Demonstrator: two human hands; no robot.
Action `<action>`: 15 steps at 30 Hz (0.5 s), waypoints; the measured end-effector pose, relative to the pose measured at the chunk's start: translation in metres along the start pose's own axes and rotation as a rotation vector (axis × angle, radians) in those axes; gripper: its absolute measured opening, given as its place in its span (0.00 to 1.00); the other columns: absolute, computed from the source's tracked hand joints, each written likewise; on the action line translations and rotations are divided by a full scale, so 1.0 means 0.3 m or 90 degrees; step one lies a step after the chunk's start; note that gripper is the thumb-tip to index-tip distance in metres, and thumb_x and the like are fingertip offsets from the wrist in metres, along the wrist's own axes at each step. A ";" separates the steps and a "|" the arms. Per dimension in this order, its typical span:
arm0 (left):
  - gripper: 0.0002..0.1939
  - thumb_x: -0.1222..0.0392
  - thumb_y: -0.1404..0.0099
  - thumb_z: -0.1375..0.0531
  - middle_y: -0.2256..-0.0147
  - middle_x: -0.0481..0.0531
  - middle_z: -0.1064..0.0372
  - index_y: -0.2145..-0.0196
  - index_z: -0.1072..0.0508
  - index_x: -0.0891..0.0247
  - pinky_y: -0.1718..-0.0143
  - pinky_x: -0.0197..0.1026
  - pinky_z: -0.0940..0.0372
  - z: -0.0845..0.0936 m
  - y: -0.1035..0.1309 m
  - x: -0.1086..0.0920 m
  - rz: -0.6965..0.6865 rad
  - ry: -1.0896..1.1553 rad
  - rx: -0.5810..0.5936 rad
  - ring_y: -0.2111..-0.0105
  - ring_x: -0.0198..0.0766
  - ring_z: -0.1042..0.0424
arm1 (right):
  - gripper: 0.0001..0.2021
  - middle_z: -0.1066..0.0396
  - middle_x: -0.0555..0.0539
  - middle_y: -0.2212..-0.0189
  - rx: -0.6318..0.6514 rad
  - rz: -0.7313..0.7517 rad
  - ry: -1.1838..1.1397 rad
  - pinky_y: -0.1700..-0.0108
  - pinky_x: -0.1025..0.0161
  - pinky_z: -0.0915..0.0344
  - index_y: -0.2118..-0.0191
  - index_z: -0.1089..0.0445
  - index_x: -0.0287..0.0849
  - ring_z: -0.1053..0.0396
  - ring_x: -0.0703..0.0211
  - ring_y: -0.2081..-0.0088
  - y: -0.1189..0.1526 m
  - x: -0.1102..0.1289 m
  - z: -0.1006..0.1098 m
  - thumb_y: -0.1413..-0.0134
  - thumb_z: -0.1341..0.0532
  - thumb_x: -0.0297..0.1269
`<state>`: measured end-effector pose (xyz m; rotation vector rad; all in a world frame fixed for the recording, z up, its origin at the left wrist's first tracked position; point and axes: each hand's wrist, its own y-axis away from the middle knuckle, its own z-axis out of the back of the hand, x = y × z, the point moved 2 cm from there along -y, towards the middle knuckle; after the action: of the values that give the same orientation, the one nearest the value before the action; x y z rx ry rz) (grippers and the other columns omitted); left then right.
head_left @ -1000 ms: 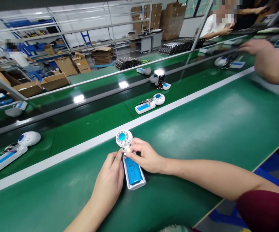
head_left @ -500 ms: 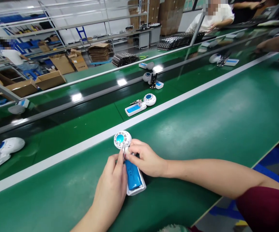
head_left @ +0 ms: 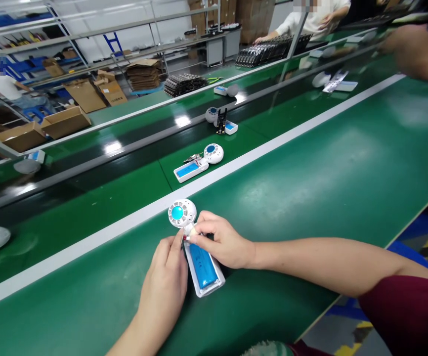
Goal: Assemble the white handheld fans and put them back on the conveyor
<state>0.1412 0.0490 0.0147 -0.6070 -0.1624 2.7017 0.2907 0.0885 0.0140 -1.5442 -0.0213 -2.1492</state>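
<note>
A white handheld fan with a blue disc in its round head lies on the green bench in front of me. Its handle is open and shows a blue battery inside. Thumb and fingers of my right hand are closed on the neck, between head and handle. My left hand is pinched just left of the neck, beside a small red bit, perhaps wire. What its fingertips hold is hidden.
On the green conveyor beyond a white strip lie more opened fans, including one nearby. Stacked black parts and cardboard boxes stand behind. A co-worker's blurred hand is at upper right.
The conveyor fans have shifted left in view. My hands stay at the fan's neck; the left fingertips have drawn slightly left, and a red bit now shows between the hands.
</note>
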 end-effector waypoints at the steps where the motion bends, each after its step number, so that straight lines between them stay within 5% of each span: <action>1: 0.20 0.64 0.37 0.55 0.60 0.56 0.38 0.47 0.44 0.60 0.67 0.41 0.32 -0.004 0.001 -0.001 -0.006 -0.018 -0.008 0.65 0.37 0.33 | 0.10 0.44 0.52 0.75 -0.002 0.001 -0.003 0.67 0.67 0.42 0.80 0.37 0.38 0.43 0.67 0.71 0.001 -0.002 0.000 0.48 0.44 0.28; 8: 0.20 0.66 0.38 0.55 0.59 0.58 0.38 0.47 0.44 0.63 0.63 0.45 0.32 -0.010 -0.004 -0.020 -0.010 -0.042 -0.014 0.62 0.40 0.33 | 0.10 0.45 0.52 0.75 -0.017 -0.010 -0.015 0.68 0.67 0.43 0.79 0.37 0.37 0.43 0.67 0.72 0.003 -0.018 -0.012 0.48 0.44 0.29; 15: 0.16 0.62 0.36 0.55 0.63 0.56 0.39 0.51 0.41 0.66 0.70 0.39 0.32 0.006 -0.028 -0.069 0.043 0.034 0.037 0.69 0.35 0.31 | 0.11 0.45 0.53 0.75 -0.023 -0.028 -0.025 0.68 0.68 0.44 0.81 0.40 0.37 0.43 0.68 0.72 -0.010 -0.022 -0.005 0.50 0.44 0.27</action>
<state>0.1605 0.0489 0.0260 -0.6769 -0.0494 2.7404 0.2898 0.0933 0.0084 -1.6202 -0.0297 -2.1647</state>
